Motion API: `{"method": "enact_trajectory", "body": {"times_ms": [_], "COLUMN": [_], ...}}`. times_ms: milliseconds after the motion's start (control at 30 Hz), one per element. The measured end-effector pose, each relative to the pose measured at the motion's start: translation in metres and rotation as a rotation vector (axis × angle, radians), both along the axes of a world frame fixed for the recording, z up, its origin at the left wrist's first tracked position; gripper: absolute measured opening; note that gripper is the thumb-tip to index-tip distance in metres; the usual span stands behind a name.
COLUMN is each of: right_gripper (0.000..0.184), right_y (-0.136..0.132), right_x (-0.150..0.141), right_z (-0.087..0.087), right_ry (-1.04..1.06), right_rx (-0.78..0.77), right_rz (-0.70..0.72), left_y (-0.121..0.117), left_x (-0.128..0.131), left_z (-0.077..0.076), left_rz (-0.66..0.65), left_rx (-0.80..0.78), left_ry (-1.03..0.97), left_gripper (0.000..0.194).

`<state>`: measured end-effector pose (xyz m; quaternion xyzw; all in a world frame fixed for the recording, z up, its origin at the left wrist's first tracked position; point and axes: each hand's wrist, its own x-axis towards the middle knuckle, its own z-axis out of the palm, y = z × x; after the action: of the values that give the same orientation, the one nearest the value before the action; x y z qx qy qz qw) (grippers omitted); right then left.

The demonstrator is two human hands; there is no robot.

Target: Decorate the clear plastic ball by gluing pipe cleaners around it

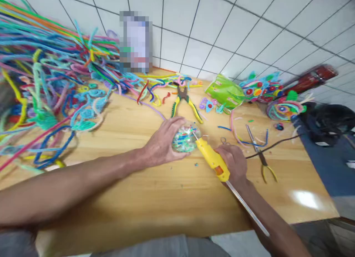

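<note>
Near the middle of the table, my left hand (163,142) is wrapped round a clear rounded object (184,138) speckled with blue, green and red bits. Its exact kind is not plain. In my right hand (234,162) is a yellow hot glue gun (212,159), a long clear glue stick (246,207) jutting from its back end. The gun's nozzle points at the upper right side of the rounded object and seems to touch it. My right fingers are mostly hidden behind the gun.
Pipe cleaners (55,75) heap up on the left. Behind my hands lie yellow-green pliers (183,101) and a green packet (224,92). To the right are slim pliers (262,159), a dark cord (273,144), colourful crafted figures (285,107) and a black bag (327,120). Tiled wall behind.
</note>
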<state>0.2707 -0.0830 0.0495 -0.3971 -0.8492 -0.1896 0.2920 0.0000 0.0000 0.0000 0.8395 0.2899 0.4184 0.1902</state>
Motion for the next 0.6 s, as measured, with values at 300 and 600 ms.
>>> {"method": "enact_trajectory", "body": {"times_ms": [300, 600], "right_gripper": [0.03, 0.025], "right_y": [-0.0004, 0.0001], "right_x": [-0.0018, 0.0051], "right_z": [-0.0049, -0.0096], "right_ry": [0.074, 0.088], "right_rx": [-0.015, 0.009], "right_rz": [-0.001, -0.061], "left_y": [0.0006, 0.0007], "left_x": [-0.0008, -0.0012], "left_z": [-0.002, -0.0015], "left_rz": [-0.004, -0.009], "left_rx": [-0.022, -0.03], "left_ry": [0.002, -0.021], "left_gripper": [0.103, 0.105]}}
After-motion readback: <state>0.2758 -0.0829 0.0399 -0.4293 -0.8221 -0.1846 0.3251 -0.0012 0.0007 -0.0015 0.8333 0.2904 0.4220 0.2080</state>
